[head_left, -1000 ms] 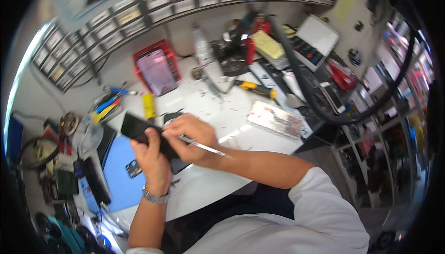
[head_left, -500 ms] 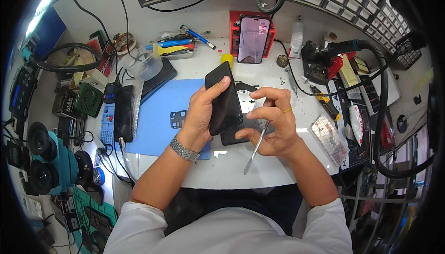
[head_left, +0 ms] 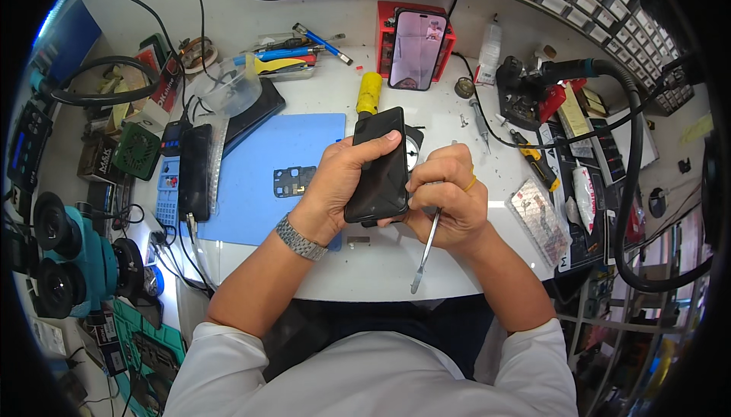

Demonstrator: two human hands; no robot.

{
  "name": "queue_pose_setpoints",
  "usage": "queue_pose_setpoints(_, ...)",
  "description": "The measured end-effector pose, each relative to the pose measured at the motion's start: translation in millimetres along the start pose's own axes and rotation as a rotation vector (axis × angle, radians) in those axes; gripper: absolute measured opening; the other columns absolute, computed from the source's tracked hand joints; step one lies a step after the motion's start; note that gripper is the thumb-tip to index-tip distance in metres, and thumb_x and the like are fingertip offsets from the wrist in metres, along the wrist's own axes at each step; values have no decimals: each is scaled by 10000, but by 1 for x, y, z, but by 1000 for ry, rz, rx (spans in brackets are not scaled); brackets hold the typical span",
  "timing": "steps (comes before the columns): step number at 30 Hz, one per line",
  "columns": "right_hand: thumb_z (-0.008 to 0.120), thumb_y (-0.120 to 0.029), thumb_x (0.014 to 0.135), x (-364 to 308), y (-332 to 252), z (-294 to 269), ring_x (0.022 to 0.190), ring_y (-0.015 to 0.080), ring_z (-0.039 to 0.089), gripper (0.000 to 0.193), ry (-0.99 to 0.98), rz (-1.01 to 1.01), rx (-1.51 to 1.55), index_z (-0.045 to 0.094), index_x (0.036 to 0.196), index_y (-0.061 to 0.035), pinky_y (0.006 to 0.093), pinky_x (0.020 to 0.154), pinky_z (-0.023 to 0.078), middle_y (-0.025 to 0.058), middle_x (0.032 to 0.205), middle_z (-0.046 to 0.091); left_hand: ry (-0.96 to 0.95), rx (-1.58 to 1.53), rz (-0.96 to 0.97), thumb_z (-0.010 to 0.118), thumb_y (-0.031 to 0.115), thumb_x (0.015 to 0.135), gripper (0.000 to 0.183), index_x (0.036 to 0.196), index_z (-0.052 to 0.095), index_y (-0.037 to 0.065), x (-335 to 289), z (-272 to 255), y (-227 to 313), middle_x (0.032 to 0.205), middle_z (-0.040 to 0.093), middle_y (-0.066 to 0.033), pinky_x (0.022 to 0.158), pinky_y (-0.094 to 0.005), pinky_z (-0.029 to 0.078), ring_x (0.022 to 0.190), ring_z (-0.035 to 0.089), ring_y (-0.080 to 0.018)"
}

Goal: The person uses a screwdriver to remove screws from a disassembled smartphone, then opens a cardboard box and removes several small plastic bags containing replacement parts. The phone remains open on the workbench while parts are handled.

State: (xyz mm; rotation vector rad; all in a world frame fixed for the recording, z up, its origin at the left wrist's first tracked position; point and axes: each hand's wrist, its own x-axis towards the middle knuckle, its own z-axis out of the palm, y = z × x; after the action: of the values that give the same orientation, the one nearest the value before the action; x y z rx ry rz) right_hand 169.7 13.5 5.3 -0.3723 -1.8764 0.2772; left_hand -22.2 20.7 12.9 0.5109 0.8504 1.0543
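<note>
- Clamped between thumb and fingers, the black phone (head_left: 382,177) sat in the left hand (head_left: 333,185); the right hand (head_left: 451,196) was curled around a slim metal tool (head_left: 427,253), fingertips at the phone's lower right edge.
- Far left stood a teal microscope (head_left: 91,253), with a black oblong device (head_left: 195,177) between it and the mat.
- Next, the blue mat (head_left: 251,143) offered a wide stretch of bare surface; a dark cut-out plate (head_left: 294,181) lay on it, near the left hand but apart.
- Both the left hand and the phone were raised around the mat's right edge.
- Past the phone's top end, room was tight: a yellow cylinder (head_left: 368,92) stood close by, and a round white disc (head_left: 412,152) showed just beyond the long right edge.
- Farther back, a lit phone (head_left: 418,49) leaned against a red box (head_left: 386,17).
- Below the right hand, the tool's flat end pointed toward the front edge of the white tabletop (head_left: 377,274).
- Bare tabletop separated that hand from a patterned clear case (head_left: 539,223).
</note>
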Motion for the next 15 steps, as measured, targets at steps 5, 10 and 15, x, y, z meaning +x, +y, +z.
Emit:
queue_pose_setpoints(5, 1006, -93, 635, 0, -1, -1, 902, 255, 590, 417, -30, -41, -41, 667, 876, -133, 369, 767, 473, 11, 961, 683, -34, 10, -83, 835, 269, 986, 351, 1091, 664, -19, -8, 2, 4, 861, 719, -130, 377, -385, 610, 594, 750, -242)
queue_pose_setpoints(10, 959, -37, 629, -6, -1, 1, 902, 271, 594, 417, -18, -59, -83, 640, 889, -104, 382, 766, 481, 31, 969, 657, -33, 0, -135, 792, 280, 1023, 346, 1094, 668, -35, -8, 4, -1, 857, 725, -139, 351, -362, 584, 553, 736, -242)
queue_pose_setpoints(15, 899, -26, 616, -10, -3, 1, 935, 285, 595, 411, -46, -95, -150, 640, 928, -97, 397, 778, 492, 50, 1013, 648, 40, 40, -89, 750, 299, 1051, 359, 1145, 684, -42, -11, 12, -2, 893, 745, -130, 358, -304, 568, 557, 739, -211)
